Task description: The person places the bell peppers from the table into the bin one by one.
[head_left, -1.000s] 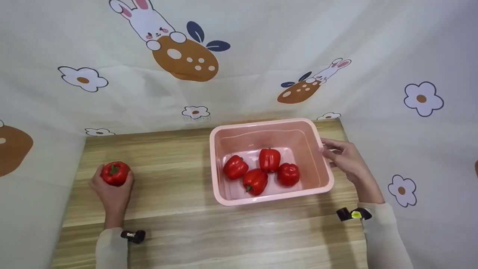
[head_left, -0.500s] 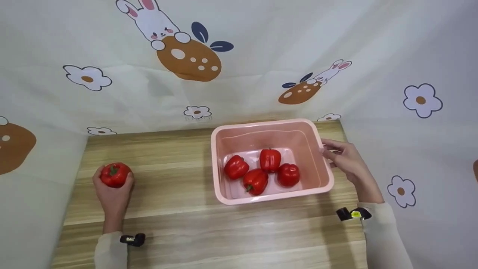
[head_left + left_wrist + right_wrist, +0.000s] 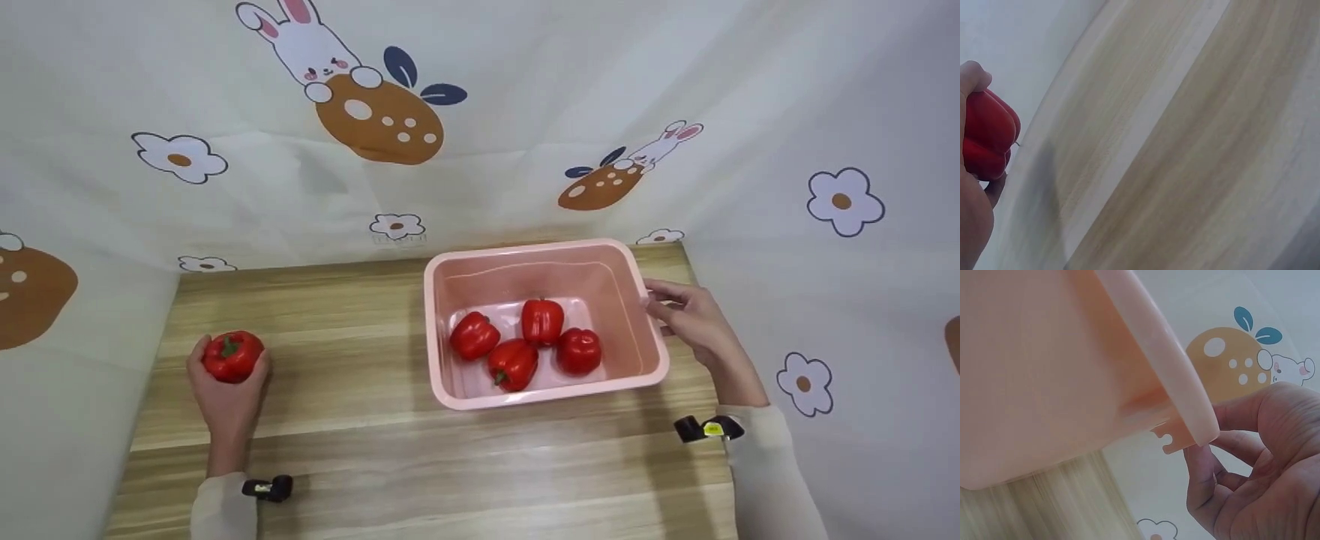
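Observation:
My left hand (image 3: 231, 397) grips a red bell pepper (image 3: 234, 357), its green stem facing up, at the left side of the table. In the left wrist view the pepper (image 3: 989, 132) sits between thumb and fingers, with part of it cut off by the frame. A pink plastic basin (image 3: 435, 337) stands right of centre. Several red bell peppers (image 3: 514, 365) lie on its floor. My right hand (image 3: 697, 319) holds the basin's right rim. The right wrist view shows the fingers (image 3: 1202, 481) pinching that rim (image 3: 1185, 394) near a notched tab.
The wood-grain table (image 3: 345, 457) runs between cloth walls. A pale curtain (image 3: 495, 187) printed with rabbits and flowers closes off the back and both sides. The basin's far edge is close to the back curtain.
The left hand and its pepper have shifted slightly toward the near side and right. The basin, the peppers in it and the right hand stay practically where they were.

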The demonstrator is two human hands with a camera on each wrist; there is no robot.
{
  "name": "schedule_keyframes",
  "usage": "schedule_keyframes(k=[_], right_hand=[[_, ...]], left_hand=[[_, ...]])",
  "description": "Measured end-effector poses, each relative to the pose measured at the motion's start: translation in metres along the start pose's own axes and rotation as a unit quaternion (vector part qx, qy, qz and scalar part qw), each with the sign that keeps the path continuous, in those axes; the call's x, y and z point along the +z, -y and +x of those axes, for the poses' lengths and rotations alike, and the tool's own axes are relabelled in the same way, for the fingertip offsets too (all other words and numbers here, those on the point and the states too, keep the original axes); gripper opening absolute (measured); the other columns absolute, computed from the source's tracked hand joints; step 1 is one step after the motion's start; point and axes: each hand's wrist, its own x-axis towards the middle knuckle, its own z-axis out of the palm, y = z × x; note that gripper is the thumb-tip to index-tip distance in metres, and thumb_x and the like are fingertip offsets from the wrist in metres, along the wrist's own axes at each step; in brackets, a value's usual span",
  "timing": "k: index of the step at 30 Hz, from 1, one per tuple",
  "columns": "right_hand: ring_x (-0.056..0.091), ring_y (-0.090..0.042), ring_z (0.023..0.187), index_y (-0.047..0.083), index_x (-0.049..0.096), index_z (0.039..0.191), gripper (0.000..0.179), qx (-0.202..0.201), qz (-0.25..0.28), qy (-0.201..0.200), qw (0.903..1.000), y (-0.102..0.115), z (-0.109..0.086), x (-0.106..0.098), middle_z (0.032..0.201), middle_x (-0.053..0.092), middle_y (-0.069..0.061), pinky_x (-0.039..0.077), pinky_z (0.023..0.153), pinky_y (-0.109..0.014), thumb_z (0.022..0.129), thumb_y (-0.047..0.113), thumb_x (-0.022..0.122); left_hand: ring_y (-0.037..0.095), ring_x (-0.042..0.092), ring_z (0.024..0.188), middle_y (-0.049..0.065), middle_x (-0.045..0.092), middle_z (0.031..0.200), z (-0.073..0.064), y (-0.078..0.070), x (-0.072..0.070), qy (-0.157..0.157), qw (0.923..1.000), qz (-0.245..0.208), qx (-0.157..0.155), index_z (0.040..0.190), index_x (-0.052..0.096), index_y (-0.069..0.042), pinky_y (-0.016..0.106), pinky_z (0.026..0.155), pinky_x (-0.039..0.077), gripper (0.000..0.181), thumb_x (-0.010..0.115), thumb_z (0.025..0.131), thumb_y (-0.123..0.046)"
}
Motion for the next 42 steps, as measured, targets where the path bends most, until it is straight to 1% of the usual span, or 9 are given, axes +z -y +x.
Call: schedule_keyframes(k=[5, 8, 12, 17, 21, 29, 32, 36, 42], right_hand=[[0.07, -0.007, 0.085, 0.004, 0.054, 0.144, 0.05, 0.003, 0.002, -0.001, 1.0, 0.001, -0.001, 0.0, 0.115, 0.062, -0.015, 0.063, 0.072, -0.031, 0.099, 0.021, 0.064], [0.069, -0.006, 0.084, 0.005, 0.055, 0.144, 0.05, 0.009, -0.002, -0.004, 1.0, 0.001, 0.0, 0.001, 0.112, 0.062, -0.011, 0.063, 0.072, -0.031, 0.098, 0.023, 0.065], [0.068, -0.008, 0.085, 0.006, 0.056, 0.143, 0.049, 0.007, -0.009, -0.006, 0.9999, -0.001, 0.001, 0.001, 0.111, 0.062, -0.011, 0.063, 0.072, -0.032, 0.098, 0.024, 0.066], [0.069, -0.008, 0.085, 0.007, 0.056, 0.143, 0.049, 0.008, -0.008, -0.004, 0.9999, -0.002, 0.001, 0.001, 0.113, 0.062, -0.013, 0.063, 0.072, -0.032, 0.098, 0.024, 0.065], [0.068, -0.009, 0.086, 0.007, 0.056, 0.143, 0.048, 0.01, -0.005, -0.004, 0.9999, -0.001, 0.001, 0.001, 0.114, 0.062, -0.014, 0.063, 0.073, -0.032, 0.098, 0.024, 0.065], [0.069, -0.008, 0.086, 0.006, 0.055, 0.144, 0.05, 0.01, -0.003, -0.004, 0.9999, -0.002, 0.001, 0.0, 0.114, 0.061, -0.012, 0.063, 0.074, -0.033, 0.098, 0.024, 0.066], [0.069, -0.007, 0.086, 0.006, 0.055, 0.144, 0.05, 0.007, -0.004, -0.004, 1.0, -0.002, 0.001, 0.0, 0.113, 0.061, -0.011, 0.063, 0.073, -0.032, 0.098, 0.025, 0.065], [0.068, -0.007, 0.086, 0.006, 0.055, 0.144, 0.05, 0.006, 0.0, -0.003, 1.0, -0.002, 0.001, 0.0, 0.113, 0.061, -0.012, 0.063, 0.073, -0.031, 0.098, 0.026, 0.065], [0.068, -0.009, 0.086, 0.006, 0.055, 0.144, 0.049, 0.006, 0.007, 0.002, 1.0, -0.002, 0.001, 0.001, 0.117, 0.06, -0.016, 0.063, 0.074, -0.033, 0.099, 0.024, 0.064]], left_hand=[[0.021, 0.035, 0.143, -0.002, 0.035, 0.159, -0.007, -0.001, 0.001, 0.009, 0.9998, 0.012, 0.014, 0.155, 0.026, -0.033, 0.052, 0.111, 0.045, 0.091, 0.081, 0.083, -0.029], [0.02, 0.035, 0.142, -0.002, 0.037, 0.158, -0.011, -0.004, 0.001, 0.02, 0.9995, 0.02, 0.014, 0.154, 0.027, -0.034, 0.051, 0.108, 0.047, 0.09, 0.081, 0.083, -0.028], [0.021, 0.035, 0.142, -0.002, 0.036, 0.158, -0.015, -0.013, 0.001, 0.042, 0.9989, 0.015, 0.013, 0.154, 0.026, -0.035, 0.052, 0.109, 0.047, 0.089, 0.08, 0.083, -0.025], [0.021, 0.036, 0.141, 0.0, 0.037, 0.157, -0.022, -0.025, 0.002, 0.062, 0.9974, 0.021, 0.029, 0.154, 0.026, -0.03, 0.053, 0.109, 0.047, 0.088, 0.079, 0.084, -0.023], [0.021, 0.038, 0.14, 0.0, 0.038, 0.156, -0.028, -0.034, 0.003, 0.067, 0.9962, 0.03, 0.048, 0.154, 0.027, -0.028, 0.052, 0.106, 0.049, 0.088, 0.08, 0.084, -0.022], [0.016, 0.041, 0.134, -0.002, 0.044, 0.152, -0.033, -0.053, 0.006, 0.057, 0.994, 0.021, 0.091, 0.152, 0.033, -0.023, 0.035, 0.099, 0.05, 0.087, 0.082, 0.081, -0.017], [0.012, 0.042, 0.132, -0.003, 0.046, 0.15, -0.036, -0.058, 0.01, 0.06, 0.9933, 0.006, 0.098, 0.151, 0.036, -0.021, 0.025, 0.095, 0.049, 0.086, 0.083, 0.08, -0.015], [0.008, 0.044, 0.127, -0.003, 0.049, 0.146, -0.042, -0.062, 0.018, 0.07, 0.9901, -0.017, 0.121, 0.15, 0.039, -0.018, 0.013, 0.09, 0.046, 0.084, 0.084, 0.078, -0.012], [0.005, 0.044, 0.126, -0.002, 0.05, 0.144, -0.054, -0.072, 0.03, 0.087, 0.9829, -0.019, 0.162, 0.148, 0.041, -0.013, 0.009, 0.091, 0.045, 0.083, 0.085, 0.077, -0.011]])
